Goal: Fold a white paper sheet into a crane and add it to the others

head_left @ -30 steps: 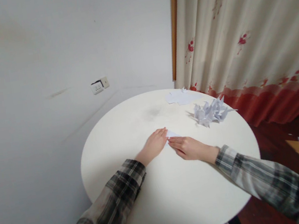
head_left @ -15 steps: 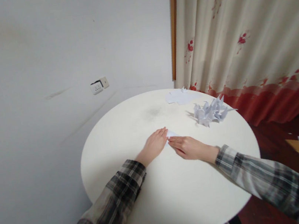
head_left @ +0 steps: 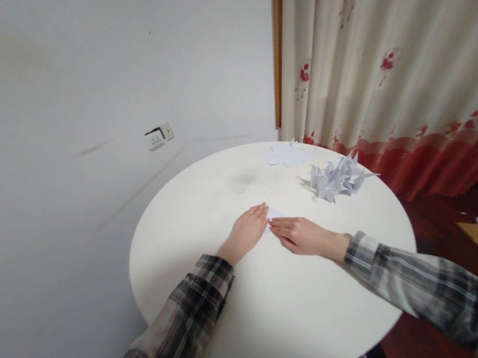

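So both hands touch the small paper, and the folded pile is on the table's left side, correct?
Wrong side: the head view shows the folded pile on the right side of the table. Left hand and right hand touch the small paper.

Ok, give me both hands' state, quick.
Left hand: open, laid flat with fingers extended over one side of the small white paper.
Right hand: fingers together at the paper's other side; whether they pinch it can't be told.
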Demonstrator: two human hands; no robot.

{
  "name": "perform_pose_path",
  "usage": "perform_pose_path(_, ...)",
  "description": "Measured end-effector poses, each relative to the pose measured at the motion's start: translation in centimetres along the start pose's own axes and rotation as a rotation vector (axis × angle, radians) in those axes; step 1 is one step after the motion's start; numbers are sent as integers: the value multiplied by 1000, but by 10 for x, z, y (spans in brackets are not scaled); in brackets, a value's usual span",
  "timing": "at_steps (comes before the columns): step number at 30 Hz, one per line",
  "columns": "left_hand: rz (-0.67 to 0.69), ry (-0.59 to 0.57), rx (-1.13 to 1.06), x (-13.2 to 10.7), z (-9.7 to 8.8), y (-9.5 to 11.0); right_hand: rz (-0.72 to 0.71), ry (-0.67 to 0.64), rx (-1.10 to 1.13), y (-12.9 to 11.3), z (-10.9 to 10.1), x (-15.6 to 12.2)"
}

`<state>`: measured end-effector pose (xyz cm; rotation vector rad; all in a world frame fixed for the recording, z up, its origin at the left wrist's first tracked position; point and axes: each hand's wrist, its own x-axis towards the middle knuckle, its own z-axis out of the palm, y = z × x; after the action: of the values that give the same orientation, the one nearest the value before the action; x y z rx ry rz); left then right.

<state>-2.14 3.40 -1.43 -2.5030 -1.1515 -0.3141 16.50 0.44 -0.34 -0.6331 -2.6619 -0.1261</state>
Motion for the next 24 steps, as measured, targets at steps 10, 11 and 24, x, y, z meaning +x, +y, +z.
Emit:
perform_pose_path(10,-50,-16,-187,3,-19,10,-9,-9,16,0,-3,2)
perform_pose_path(11,-61,-24,-200,4,-18,10,-13,-9,17,0,-3,2)
perform_pose_path(24,-88,5,-101,5,-14,8,-27,-5,-2,1,-3,-3)
